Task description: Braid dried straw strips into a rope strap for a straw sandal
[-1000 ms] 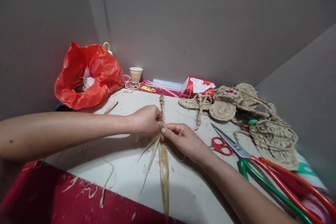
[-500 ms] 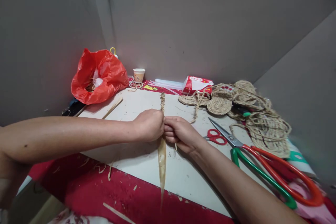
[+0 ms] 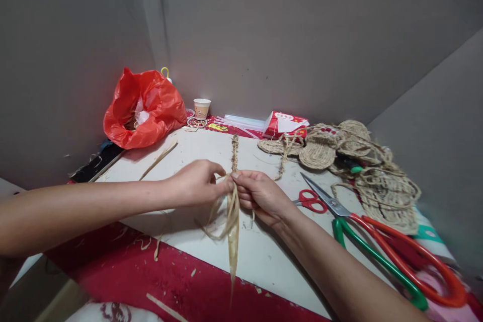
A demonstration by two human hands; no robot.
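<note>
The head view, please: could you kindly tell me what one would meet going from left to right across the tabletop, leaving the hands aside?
Red plastic bag → paper cup → braided cord → red tissue pack → handles of the large scissors.

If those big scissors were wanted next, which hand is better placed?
Probably the right hand: the big scissors lie on its side. The left hand is farther off and would have to reach past the right one.
</note>
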